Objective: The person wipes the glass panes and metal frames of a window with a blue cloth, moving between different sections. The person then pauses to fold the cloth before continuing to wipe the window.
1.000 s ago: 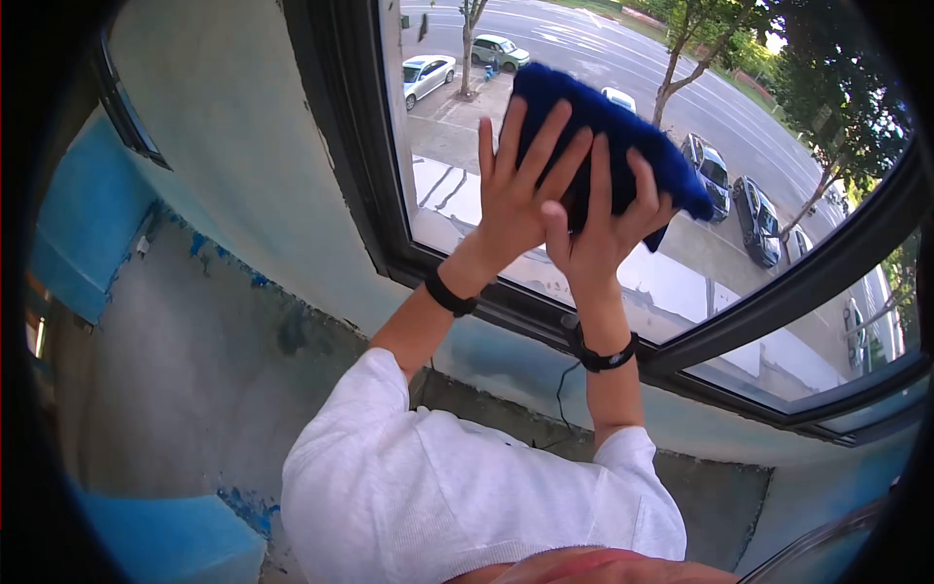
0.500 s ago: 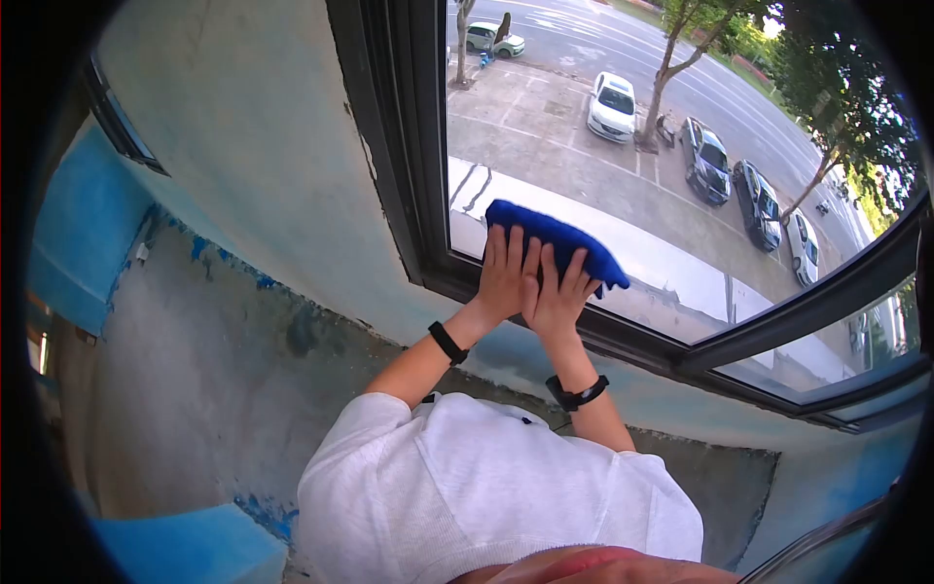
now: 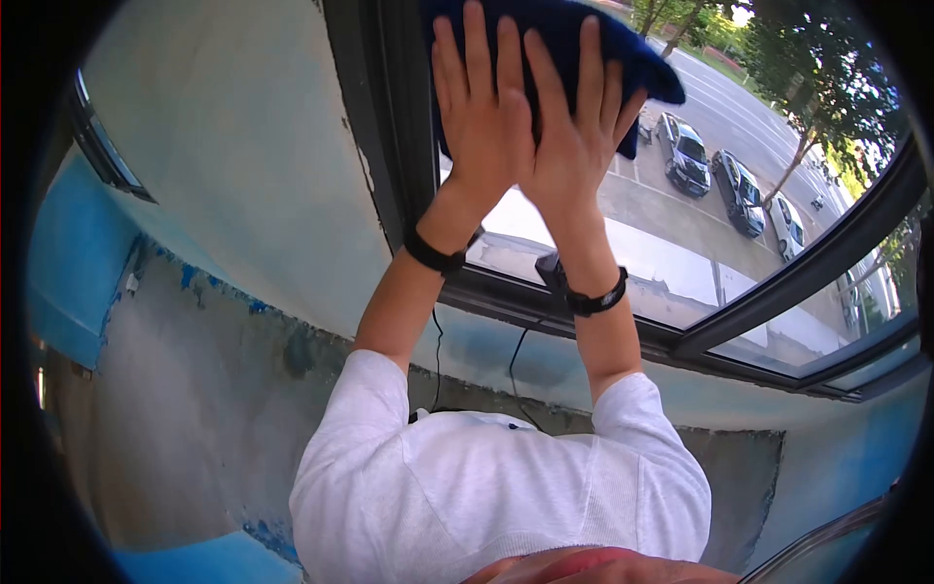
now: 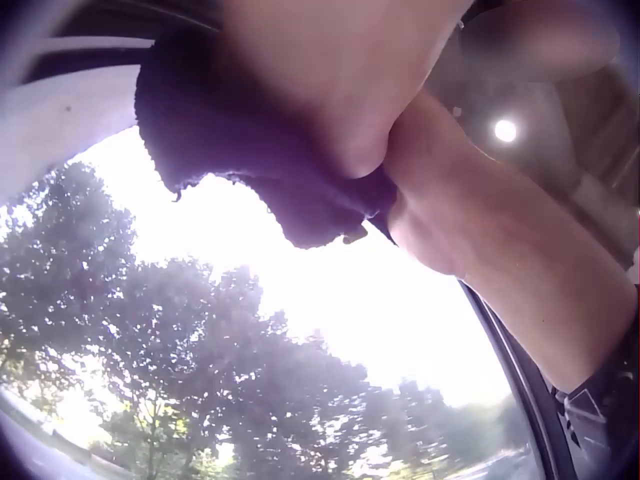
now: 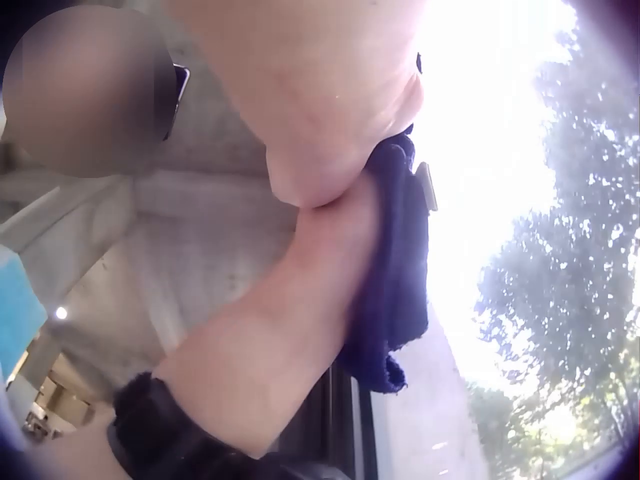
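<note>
A dark blue plush cloth (image 3: 644,70) lies against the window pane (image 3: 623,219), high up beside the left part of the frame. My left hand (image 3: 484,131) presses on it with fingers straight and spread, pointing upward. Beside it, my right hand (image 3: 572,146) also lies flat on the cloth, the two thumbs side by side. Both wrist views show the cloth, its ragged edge (image 4: 215,150) in the left one and its folded side (image 5: 400,280) in the right one, with the hands' heels against it. The cloth's top runs out of the head view.
A dark window frame (image 3: 389,127) borders the glass on the left, with a bottom rail (image 3: 623,321) below. Black bands with cables (image 3: 513,365) are on both wrists. Outside are a pale ledge (image 3: 671,277), parked cars (image 3: 684,151) and trees (image 3: 817,88). A painted wall (image 3: 243,127) stands left.
Both hands first slid down with the cloth to the pane's bottom edge, then back up, now higher and further left than a second ago.
</note>
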### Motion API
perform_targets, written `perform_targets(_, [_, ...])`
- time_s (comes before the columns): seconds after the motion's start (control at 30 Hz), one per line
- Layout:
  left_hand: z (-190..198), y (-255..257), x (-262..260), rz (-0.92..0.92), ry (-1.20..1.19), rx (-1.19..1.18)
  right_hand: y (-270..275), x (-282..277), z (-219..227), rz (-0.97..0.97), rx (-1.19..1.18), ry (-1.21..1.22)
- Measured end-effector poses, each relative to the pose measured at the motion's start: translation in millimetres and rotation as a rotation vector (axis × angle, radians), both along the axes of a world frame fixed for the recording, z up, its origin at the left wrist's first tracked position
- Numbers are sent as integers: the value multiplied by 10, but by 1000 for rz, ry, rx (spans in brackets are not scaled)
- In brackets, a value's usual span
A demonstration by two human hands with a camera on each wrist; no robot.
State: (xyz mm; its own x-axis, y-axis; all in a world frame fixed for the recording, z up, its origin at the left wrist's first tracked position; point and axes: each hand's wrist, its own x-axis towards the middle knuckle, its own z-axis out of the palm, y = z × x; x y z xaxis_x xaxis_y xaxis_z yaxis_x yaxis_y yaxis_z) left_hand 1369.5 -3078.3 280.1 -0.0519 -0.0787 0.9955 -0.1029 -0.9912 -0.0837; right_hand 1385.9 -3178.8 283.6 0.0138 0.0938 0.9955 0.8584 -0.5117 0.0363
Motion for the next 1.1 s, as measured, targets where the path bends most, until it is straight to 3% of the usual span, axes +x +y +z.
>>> perform_targets(0.1, [-777,-175,-45,-15,158,-54,-250,-56,-764,-136,-119,129])
perform_targets(0.13, [-1179,-245,-39,-7,206,-62,-342,-70,-1147,-233,-144,137])
perform_targets(0.27, [-2963,-550,-205,-35,558,-10,-843,-166,-2682,-252,-312,290])
perform_targets(0.3, [-3035,-644,-311,-31,673,-3,-946,-265,-2731,-256,-347,342])
perform_targets(0.4, [-2937,-731,-209,-5,605,12,-1125,-180,-2588,-199,-331,318])
perform_targets(0.47, [-2354,-745,-8,-30,444,27,-1069,16,-2049,-271,-234,149])
perform_targets(0.63, [-266,-908,234,5,88,-23,-1007,280,-228,-199,8,-17])
perform_targets(0.73, [95,-983,347,33,44,-7,-1013,391,-7,-199,92,-66])
perform_targets(0.77, [31,-982,335,36,41,-8,-1013,421,8,-223,105,-83])
perform_targets(0.83, [-373,-991,260,50,124,-42,-1052,374,-422,-235,30,13])
perform_targets(1.0, [-2582,-871,99,59,408,9,-1099,208,-2587,-340,-208,175])
perform_targets(1.03, [-2909,-874,25,24,476,-18,-1095,170,-2973,-274,-272,258])
perform_targets(1.1, [-2958,-859,47,17,456,-25,-1051,158,-2943,-280,-221,230])
